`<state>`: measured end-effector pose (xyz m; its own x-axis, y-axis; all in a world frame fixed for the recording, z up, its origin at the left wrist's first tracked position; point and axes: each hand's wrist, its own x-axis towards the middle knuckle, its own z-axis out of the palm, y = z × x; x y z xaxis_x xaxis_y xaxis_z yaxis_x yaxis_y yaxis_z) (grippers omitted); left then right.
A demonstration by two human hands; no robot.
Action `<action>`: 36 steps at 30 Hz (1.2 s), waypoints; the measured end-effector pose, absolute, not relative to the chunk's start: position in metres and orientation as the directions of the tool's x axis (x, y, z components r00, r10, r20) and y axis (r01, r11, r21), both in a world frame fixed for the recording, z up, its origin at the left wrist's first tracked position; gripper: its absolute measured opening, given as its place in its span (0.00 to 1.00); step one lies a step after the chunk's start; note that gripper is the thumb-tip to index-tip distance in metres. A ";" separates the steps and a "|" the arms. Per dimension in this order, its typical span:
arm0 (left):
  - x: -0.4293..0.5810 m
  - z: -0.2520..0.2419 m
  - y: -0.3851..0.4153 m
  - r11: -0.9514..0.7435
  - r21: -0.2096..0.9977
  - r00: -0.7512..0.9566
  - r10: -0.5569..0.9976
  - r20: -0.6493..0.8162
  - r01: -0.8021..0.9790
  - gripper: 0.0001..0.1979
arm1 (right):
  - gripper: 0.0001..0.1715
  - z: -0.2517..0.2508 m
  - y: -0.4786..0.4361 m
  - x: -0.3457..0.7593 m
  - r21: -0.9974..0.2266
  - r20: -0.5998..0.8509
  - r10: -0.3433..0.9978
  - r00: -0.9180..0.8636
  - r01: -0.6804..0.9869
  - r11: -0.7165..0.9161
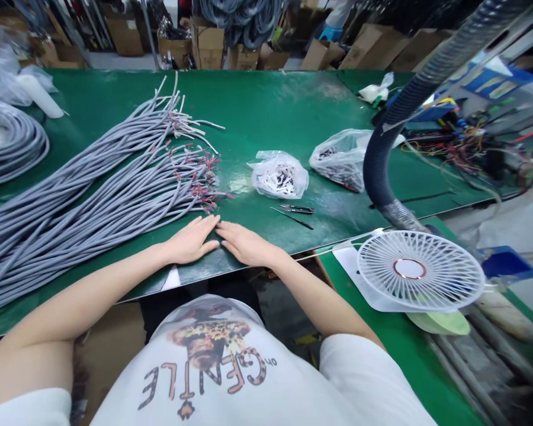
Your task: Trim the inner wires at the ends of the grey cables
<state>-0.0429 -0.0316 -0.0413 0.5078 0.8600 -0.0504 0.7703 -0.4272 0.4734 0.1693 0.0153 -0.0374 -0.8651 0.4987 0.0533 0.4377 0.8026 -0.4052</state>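
Note:
My left hand (192, 239) lies flat on the green table (266, 130) near its front edge, palm down and holding nothing. Beside it, my right hand (243, 241) also rests flat, its fingertips close to those of the left. Long bundles of grey cables (115, 177) spread from the left, with red and white wire ends just beyond my hands. An open clear bag of small white and dark pieces (281, 177) sits past my right hand. Tweezers (293, 218) and small snips (297, 209) lie in front of that bag.
A second plastic bag (340, 160) stands near a thick black hose (377, 160). At the right is a white fan (420, 271). A grey cable coil (13, 142) lies at the far left, and cardboard boxes (208, 44) stand behind the table.

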 end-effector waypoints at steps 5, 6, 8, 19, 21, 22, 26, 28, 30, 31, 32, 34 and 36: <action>-0.055 -0.031 -0.066 -0.236 0.623 0.404 0.904 -0.142 0.745 0.38 | 0.29 -0.046 -0.007 0.222 -0.444 0.153 0.832 -0.533 0.715 0.540; -0.056 -0.031 -0.071 -0.186 0.640 0.361 0.920 -0.153 0.745 0.39 | 0.30 -0.050 -0.010 0.226 -0.426 0.142 0.880 -0.454 0.774 0.468; -0.051 -0.033 -0.077 -0.117 0.674 0.310 0.935 -0.174 0.730 0.41 | 0.32 -0.057 -0.020 0.221 -0.396 0.115 0.908 -0.402 0.820 0.413; -0.037 -0.036 -0.073 -0.234 0.548 0.304 0.952 -0.040 0.803 0.42 | 0.29 -0.055 -0.004 0.185 -0.457 0.151 0.807 -0.570 0.684 0.569; -0.038 -0.041 -0.077 -0.265 0.481 0.335 0.940 -0.066 0.836 0.42 | 0.29 -0.057 -0.004 0.184 -0.433 0.126 0.753 -0.645 0.648 0.627; -0.037 -0.043 -0.078 -0.298 0.478 0.376 0.924 -0.073 0.826 0.42 | 0.28 -0.056 -0.006 0.181 -0.437 0.120 0.696 -0.707 0.592 0.677; -0.034 -0.041 -0.080 -0.321 0.565 0.407 0.913 -0.030 0.760 0.40 | 0.27 -0.049 -0.009 0.168 -0.476 0.146 0.581 -0.801 0.458 0.751; -0.036 -0.033 -0.081 -0.257 0.655 0.309 0.950 0.037 0.711 0.38 | 0.27 -0.045 -0.003 0.164 -0.462 0.141 0.613 -0.777 0.497 0.735; -0.038 -0.023 -0.089 -0.188 0.812 0.206 0.975 0.086 0.553 0.33 | 0.27 -0.042 0.003 0.163 -0.433 0.096 0.597 -0.797 0.506 0.746; -0.038 -0.019 -0.096 -0.137 0.900 0.176 0.982 0.068 0.414 0.29 | 0.27 -0.040 0.005 0.163 -0.423 0.067 0.570 -0.819 0.493 0.760; -0.036 -0.017 -0.105 -0.054 0.971 0.184 0.983 0.010 0.234 0.26 | 0.27 -0.039 0.005 0.162 -0.419 0.046 0.541 -0.840 0.475 0.774; -0.025 -0.020 -0.123 0.231 0.963 0.341 0.924 -0.173 -0.137 0.21 | 0.28 -0.036 0.003 0.158 -0.422 0.041 0.493 -0.869 0.432 0.797; -0.006 -0.035 -0.138 0.536 0.781 0.561 0.772 -0.299 -0.322 0.18 | 0.29 -0.036 -0.001 0.148 -0.421 0.076 0.463 -0.883 0.392 0.818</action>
<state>-0.0058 -0.1376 -0.0352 0.5606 0.7721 -0.2993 -0.3215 0.5360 0.7806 0.1485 -0.0010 -0.0361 -0.8833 0.4625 0.0764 0.3919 0.8179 -0.4213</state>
